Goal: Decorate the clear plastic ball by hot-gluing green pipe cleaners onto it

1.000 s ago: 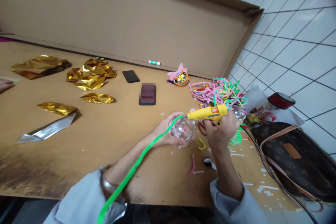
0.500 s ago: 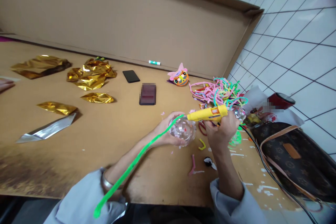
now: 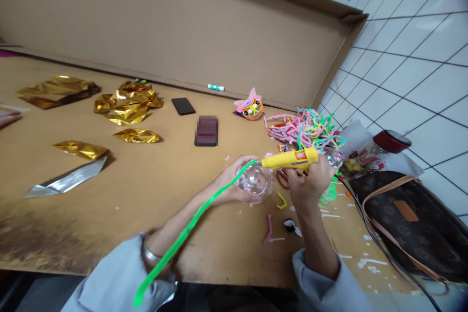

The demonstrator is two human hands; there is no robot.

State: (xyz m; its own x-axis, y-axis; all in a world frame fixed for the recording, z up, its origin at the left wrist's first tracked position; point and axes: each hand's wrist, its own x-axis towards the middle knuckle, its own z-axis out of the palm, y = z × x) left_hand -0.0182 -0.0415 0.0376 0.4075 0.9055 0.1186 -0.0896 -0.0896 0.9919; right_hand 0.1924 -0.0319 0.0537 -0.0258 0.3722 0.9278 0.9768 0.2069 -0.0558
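Note:
My left hand [image 3: 237, 183] is wrapped round a clear plastic ball [image 3: 258, 183] with small pink and red bits on it. A long fuzzy green strip [image 3: 193, 222] runs from the top of the ball down across my left forearm to the sleeve. My right hand [image 3: 310, 178] is closed round a yellow glue gun [image 3: 290, 158]. The gun's nozzle points left, at the ball's upper edge beside the end of the green strip. Whether nozzle and strip touch is too small to tell.
Coloured fuzzy strips [image 3: 307, 129] lie behind my right hand, near an orange face ornament [image 3: 252, 107]. A brown bag [image 3: 413, 219] and black cable are right. Gold foil [image 3: 127, 102], a phone [image 3: 183, 106] and another person's hand [image 3: 9, 117] are left.
The lower end of the green strip has shifted slightly right and down. My hands, the ball and the glue gun look almost unmoved.

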